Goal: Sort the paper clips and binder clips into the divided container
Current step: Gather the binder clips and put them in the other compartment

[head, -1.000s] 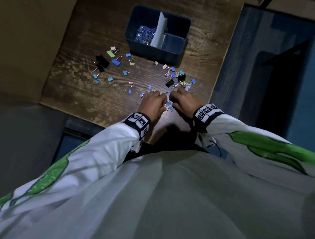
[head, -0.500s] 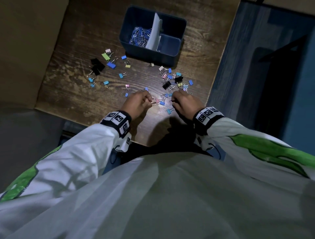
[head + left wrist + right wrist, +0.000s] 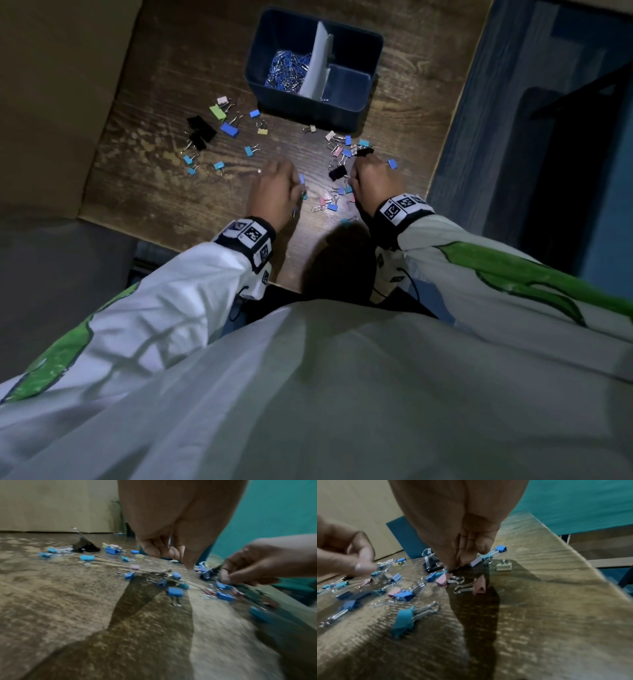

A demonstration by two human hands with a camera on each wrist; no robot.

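A dark blue divided container (image 3: 308,108) stands at the back of the wooden table (image 3: 164,198). Its left compartment holds blue and silver paper clips (image 3: 286,73); its right one looks nearly bare. Coloured binder clips (image 3: 226,128) lie scattered in two groups in front of it. My left hand (image 3: 274,192) hovers over small blue clips (image 3: 175,591), fingers curled into the palm (image 3: 171,555), with nothing seen in them. My right hand (image 3: 371,178) has its fingertips bunched down on the table (image 3: 458,562) beside a black binder clip (image 3: 431,563), pinching a small clip that is mostly hidden.
The table's right edge (image 3: 573,550) runs close by my right hand, with blue floor beyond. A cardboard wall (image 3: 51,85) stands along the left side. The near edge (image 3: 205,240) lies just behind my wrists. Large black clips (image 3: 202,132) sit at the far left.
Both hands were close together over the near clips. They have since moved apart and further from me, the left toward the left, the right up beside the black clip.
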